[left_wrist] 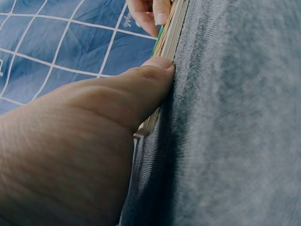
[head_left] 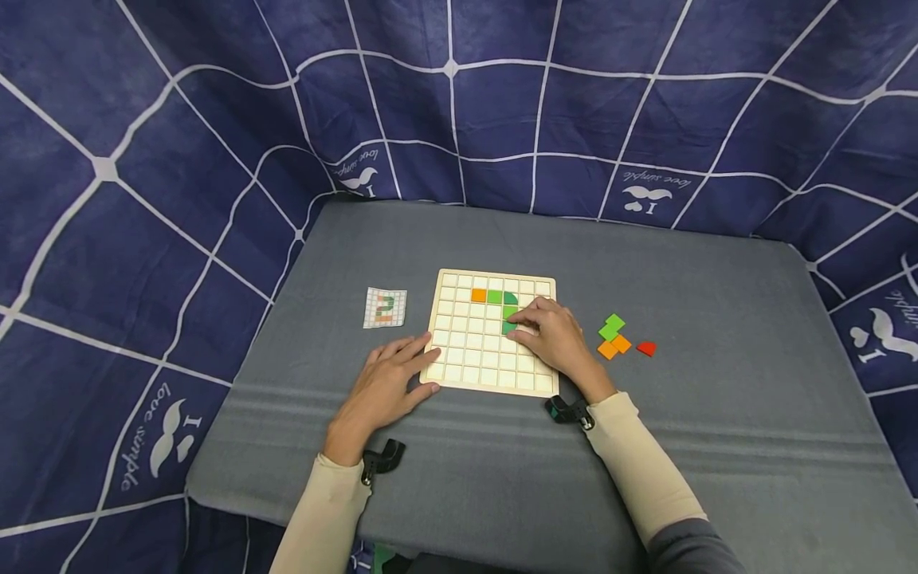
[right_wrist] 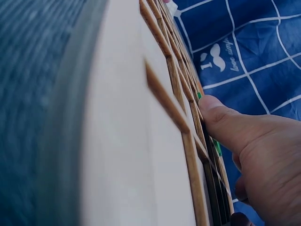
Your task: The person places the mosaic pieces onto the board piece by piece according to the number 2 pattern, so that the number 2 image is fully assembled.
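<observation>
A pale wooden grid board lies on the table. At its left edge rests my left hand, fingers spread and fairly straight; its thumb touches the board's side in the left wrist view. Over the board's right part, the thumb and fingertips of my right hand pinch a dark green tile in a cell. Above that tile, a light green square sits in its cell. The top coloured row has an orange square, a green square and a dark green tile with one rounded corner.
Left of the board lies a small pattern card printed with a coloured grid figure. To the right are loose light green squares, orange squares and a red tile. A blue checked curtain hangs behind the grey table.
</observation>
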Tool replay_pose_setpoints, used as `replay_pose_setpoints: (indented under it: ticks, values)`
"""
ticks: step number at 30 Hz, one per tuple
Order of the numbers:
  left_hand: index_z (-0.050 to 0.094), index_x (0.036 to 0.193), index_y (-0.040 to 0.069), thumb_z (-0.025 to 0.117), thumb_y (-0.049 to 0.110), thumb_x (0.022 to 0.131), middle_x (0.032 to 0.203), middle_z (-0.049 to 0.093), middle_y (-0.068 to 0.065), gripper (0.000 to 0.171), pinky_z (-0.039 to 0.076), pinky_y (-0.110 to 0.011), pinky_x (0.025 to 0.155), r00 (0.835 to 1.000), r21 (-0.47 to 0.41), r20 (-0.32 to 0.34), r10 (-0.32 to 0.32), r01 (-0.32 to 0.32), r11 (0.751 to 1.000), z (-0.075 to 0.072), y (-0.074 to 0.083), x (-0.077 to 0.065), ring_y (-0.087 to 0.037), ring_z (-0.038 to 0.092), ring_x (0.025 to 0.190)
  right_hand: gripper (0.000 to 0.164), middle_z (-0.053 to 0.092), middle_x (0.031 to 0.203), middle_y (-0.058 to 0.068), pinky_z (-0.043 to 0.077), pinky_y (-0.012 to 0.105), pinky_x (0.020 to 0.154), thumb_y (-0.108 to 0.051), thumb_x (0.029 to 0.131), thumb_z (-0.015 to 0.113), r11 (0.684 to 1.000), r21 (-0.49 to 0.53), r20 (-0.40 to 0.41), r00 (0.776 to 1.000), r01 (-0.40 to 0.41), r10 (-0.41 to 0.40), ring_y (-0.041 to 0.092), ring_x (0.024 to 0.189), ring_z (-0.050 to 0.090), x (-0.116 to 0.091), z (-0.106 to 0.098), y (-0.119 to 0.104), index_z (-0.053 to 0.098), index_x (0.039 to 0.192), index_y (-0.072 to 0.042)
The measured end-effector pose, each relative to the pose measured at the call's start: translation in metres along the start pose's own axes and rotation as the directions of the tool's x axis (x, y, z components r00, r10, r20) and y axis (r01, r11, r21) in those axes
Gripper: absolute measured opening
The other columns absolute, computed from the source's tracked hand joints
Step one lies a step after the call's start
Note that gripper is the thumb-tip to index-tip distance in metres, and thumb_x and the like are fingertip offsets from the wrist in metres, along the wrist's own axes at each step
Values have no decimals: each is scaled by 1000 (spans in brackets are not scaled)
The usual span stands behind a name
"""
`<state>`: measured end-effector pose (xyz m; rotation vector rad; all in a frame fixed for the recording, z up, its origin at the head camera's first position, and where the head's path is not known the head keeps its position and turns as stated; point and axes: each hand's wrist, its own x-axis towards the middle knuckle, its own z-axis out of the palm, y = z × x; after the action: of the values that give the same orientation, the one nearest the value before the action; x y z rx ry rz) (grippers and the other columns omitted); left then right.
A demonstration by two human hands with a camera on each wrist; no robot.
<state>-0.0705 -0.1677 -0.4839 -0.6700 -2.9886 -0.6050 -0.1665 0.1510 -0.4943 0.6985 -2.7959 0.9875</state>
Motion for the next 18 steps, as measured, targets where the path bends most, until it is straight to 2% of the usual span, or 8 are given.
replay_pose_setpoints:
  ticks: [6,11,18]
  values:
    - [53,148,26,67,49,94,161,40,0,61,32,-58,112,1000,10,-6,5,-5,1000,1,1,1,-30,40,146,23,57,88,-6,28,32,73,-36,86,80,999,-45,-27,1000,-1,0,11,76,47,-2,-1,-1,79,107,-26]
    - [53,148,26,67,49,94,161,40,0,61,32,-58,111,1000,13,-10,5,-5,1000,3,1,2,-30,40,145,25,59,87,-4,30,33,73,-35,86,81,997,-79,-107,994,13,-21,13,76,49,-5,-5,-2,80,107,-22]
    - [51,149,27,65,52,94,162,38,2,61,30,-56,114,1000,14,6,-12,12,1000,5,-1,3,-28,38,147,26,59,85,0,30,34,71,-31,86,81,999,-36,-199,979,37,-43,15,72,47,-5,-12,0,80,107,-15]
